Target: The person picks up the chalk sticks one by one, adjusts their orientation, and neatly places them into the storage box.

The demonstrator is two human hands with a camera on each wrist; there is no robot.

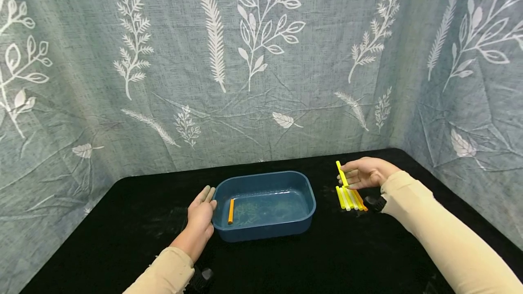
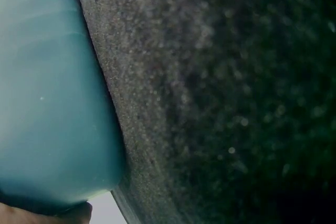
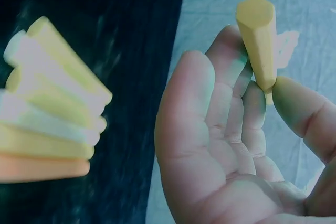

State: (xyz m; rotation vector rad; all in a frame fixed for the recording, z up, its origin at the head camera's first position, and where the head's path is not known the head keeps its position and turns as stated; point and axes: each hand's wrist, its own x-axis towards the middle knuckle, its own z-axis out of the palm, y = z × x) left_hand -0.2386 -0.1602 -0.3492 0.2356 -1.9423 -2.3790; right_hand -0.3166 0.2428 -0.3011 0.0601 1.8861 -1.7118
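My right hand (image 1: 367,171) holds a yellow chalk stick (image 1: 342,173) upright, pinched between thumb and fingertips. Close up in the right wrist view, that stick has a flat, many-sided end. Just below the hand lies a row of yellow, white and orange chalk sticks (image 1: 350,198), side by side on the black table. A blue plastic tub (image 1: 265,230) stands left of them, one orange chalk stick (image 1: 231,211) lying inside near its left end. Against the tub's left wall rests my left hand (image 1: 200,216), fingers extended along the outside; a fingertip (image 2: 47,214) touches the tub in the left wrist view.
The black table (image 1: 327,257) runs back to a grey-green curtain (image 1: 261,117) with white leaf prints, which also encloses both sides. A dark wrist device (image 1: 375,203) sits below the right sleeve, and another (image 1: 200,278) by the left.
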